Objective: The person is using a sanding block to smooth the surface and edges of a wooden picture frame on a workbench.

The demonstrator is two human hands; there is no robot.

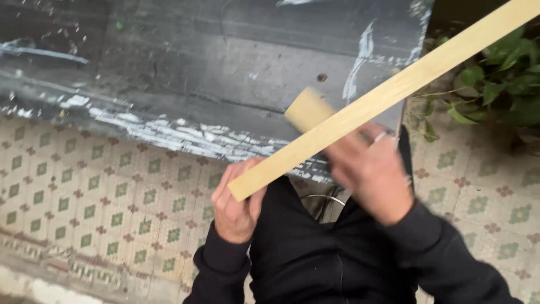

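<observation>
A long pale wooden strip (pixel 394 90) runs diagonally from the lower middle up to the top right corner. My left hand (pixel 235 204) grips its near end from below. My right hand (pixel 374 171) is blurred and holds a small tan block (pixel 306 108), which looks like a sanding block, pressed against the strip's far side near its middle. Both arms wear black sleeves.
A dark, paint-streaked board or bench (pixel 214 67) fills the upper frame behind the strip. Patterned floor tiles (pixel 90 197) lie below and to the right. A green leafy plant (pixel 500 79) stands at the right edge. My black-clad legs fill the bottom middle.
</observation>
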